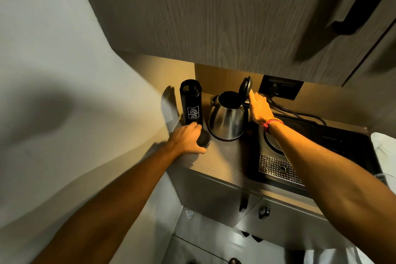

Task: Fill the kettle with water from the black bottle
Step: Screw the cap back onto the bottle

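Note:
A tall black bottle (190, 102) with white lettering stands uncapped on the wooden counter, at the back left. Its round black cap (203, 139) lies on the counter in front of it, under the fingers of my left hand (188, 138). Right of the bottle stands a steel kettle (228, 121) with its black lid (245, 87) swung up and its mouth open. My right hand (259, 108) rests at the kettle's handle side, fingertips touching the raised lid's hinge. The handle itself is hidden behind that hand.
A black tray (334, 143) with a round kettle base and a perforated metal drip grate (278, 167) fills the counter's right side. A wall socket (280, 88) with a cable sits behind it. An overhead cabinet hangs low. A white wall borders the left.

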`<state>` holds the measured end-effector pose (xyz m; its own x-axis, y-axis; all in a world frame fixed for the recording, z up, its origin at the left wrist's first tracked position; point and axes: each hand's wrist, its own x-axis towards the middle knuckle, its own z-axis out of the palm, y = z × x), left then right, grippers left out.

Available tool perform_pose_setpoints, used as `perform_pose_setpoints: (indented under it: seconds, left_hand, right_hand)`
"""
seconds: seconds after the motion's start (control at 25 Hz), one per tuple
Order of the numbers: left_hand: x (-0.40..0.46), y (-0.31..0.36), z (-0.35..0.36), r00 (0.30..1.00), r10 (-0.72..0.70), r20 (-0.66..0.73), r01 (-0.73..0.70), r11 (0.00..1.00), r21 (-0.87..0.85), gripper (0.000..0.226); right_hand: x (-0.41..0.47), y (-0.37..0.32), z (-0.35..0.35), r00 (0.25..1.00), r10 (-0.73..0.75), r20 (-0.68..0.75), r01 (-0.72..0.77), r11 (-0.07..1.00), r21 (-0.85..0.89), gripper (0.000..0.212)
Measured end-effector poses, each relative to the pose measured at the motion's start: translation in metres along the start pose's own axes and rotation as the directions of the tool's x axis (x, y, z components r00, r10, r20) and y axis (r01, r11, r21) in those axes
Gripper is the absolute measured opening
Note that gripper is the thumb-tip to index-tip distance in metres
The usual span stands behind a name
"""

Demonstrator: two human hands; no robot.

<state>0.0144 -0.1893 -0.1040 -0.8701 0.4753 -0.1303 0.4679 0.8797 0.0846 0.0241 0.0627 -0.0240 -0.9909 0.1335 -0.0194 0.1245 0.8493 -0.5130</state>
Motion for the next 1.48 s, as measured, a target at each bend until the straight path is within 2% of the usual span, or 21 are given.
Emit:
perform_pose_setpoints:
  seconds: [0.08,0.12,0.2,0.28,0.36,0.44,0.52,0.72,0.88,0.96,1.04,1.12,1.2,1.32,1.4,1.48]
  left_hand:
    - [0.005,0.015,-0.036,0.976,0.147,-0.159,-0.149,0.989,0.003,0.081]
    - [0.009,0.022,-0.055,0.952,0.166,-0.255,-0.176,0.984,-0.017,0.085]
    - [0.019,0.029,-0.093,0.883,0.14,-0.447,-0.16,0.987,-0.008,0.093]
    - [0.027,0.028,-0.12,0.816,0.059,-0.575,-0.08,0.997,-0.011,0.094]
    - [0.033,0.018,-0.134,0.851,-0.097,-0.516,0.066,0.995,-0.079,0.089]
    - [0.037,0.008,-0.139,0.899,-0.259,-0.354,0.24,0.966,-0.095,0.082]
    - [0.041,0.001,-0.141,0.898,-0.346,-0.272,0.325,0.938,-0.122,0.079]
    - [0.052,-0.005,-0.148,0.905,-0.399,-0.147,0.373,0.911,-0.176,0.077]
    - [0.055,-0.016,-0.161,0.971,-0.24,0.019,0.24,0.957,-0.161,0.074]
    - [0.056,-0.017,-0.167,0.977,-0.214,-0.009,0.211,0.967,-0.141,0.079]
    - [0.053,-0.014,-0.167,0.954,-0.269,-0.131,0.254,0.959,-0.126,0.08]
    - [0.052,-0.009,-0.166,0.946,-0.258,-0.193,0.246,0.965,-0.087,0.065]
    - [0.053,-0.008,-0.167,0.969,-0.188,-0.162,0.174,0.98,-0.092,0.049]
    - [0.052,-0.004,-0.178,0.985,-0.149,-0.092,0.132,0.977,-0.169,0.059]
    - [0.05,-0.002,-0.178,0.967,-0.2,-0.159,0.174,0.972,-0.16,0.065]
    - [0.05,-0.002,-0.174,0.958,-0.207,-0.199,0.193,0.977,-0.088,0.062]
  right_hand:
    - [0.01,0.012,0.009,0.998,0.004,-0.057,-0.01,0.994,-0.105,0.028]
    - [0.017,0.018,0.015,0.999,-0.003,-0.055,-0.005,0.991,-0.133,0.033]
    - [0.028,0.021,0.022,1.0,-0.011,-0.019,0.008,0.993,-0.118,0.055]
    - [0.036,0.024,0.027,0.999,-0.041,0.007,0.042,0.99,-0.132,0.06]
    - [0.036,0.023,0.026,0.999,-0.041,0.012,0.042,0.987,-0.153,0.06]
    - [0.032,0.023,0.025,0.998,-0.054,0.017,0.056,0.98,-0.188,0.061]
    - [0.034,0.025,0.025,0.998,-0.068,0.014,0.069,0.977,-0.201,0.061]
    - [0.04,0.031,0.027,0.996,-0.086,0.021,0.089,0.974,-0.208,0.059]
    - [0.04,0.031,0.027,0.995,-0.1,0.014,0.1,0.968,-0.229,0.059]
    - [0.041,0.033,0.028,0.994,-0.111,0.016,0.111,0.953,-0.281,0.059]
    - [0.043,0.035,0.029,0.994,-0.106,0.011,0.104,0.937,-0.332,0.059]
    - [0.043,0.036,0.029,0.995,-0.099,-0.001,0.091,0.922,-0.375,0.057]
    - [0.044,0.036,0.031,0.994,-0.105,-0.022,0.087,0.911,-0.404,0.057]
    - [0.045,0.038,0.033,0.992,-0.122,-0.03,0.098,0.899,-0.427,0.059]
    - [0.046,0.039,0.033,0.99,-0.135,-0.036,0.107,0.896,-0.431,0.058]
    - [0.048,0.041,0.034,0.989,-0.144,-0.033,0.116,0.894,-0.432,0.058]
